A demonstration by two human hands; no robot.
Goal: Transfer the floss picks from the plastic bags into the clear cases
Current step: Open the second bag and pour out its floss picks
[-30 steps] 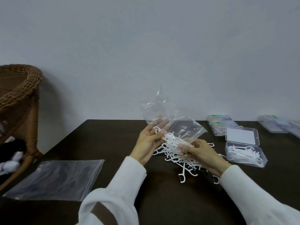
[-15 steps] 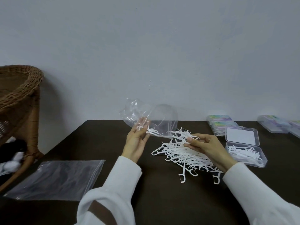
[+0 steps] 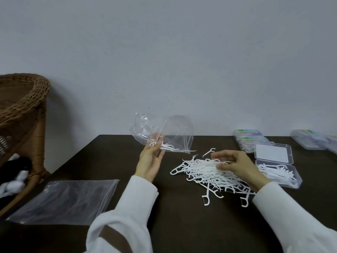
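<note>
Fingers of the left hand (image 3: pixel 150 161) pinch the lower edge of a crumpled clear plastic bag (image 3: pixel 164 133), raised above the dark table (image 3: pixel 173 225); a few floss picks (image 3: pixel 168 147) remain inside near its mouth. Thumb and curled fingers of the right hand (image 3: pixel 235 164) close on picks at the top of the loose white pile of floss picks (image 3: pixel 206 173), which lies on the table between the two hands. Just right of the pile stands an open clear case (image 3: pixel 277 172), its lid (image 3: pixel 272 153) folded back, a layer of picks in its tray. Behind it lie closed cases with coloured labels (image 3: pixel 250 138), and further closed cases (image 3: pixel 308 138) at far right. A flat zip bag (image 3: pixel 67 199) rests at front left beside a wicker basket (image 3: pixel 21 110).
</note>
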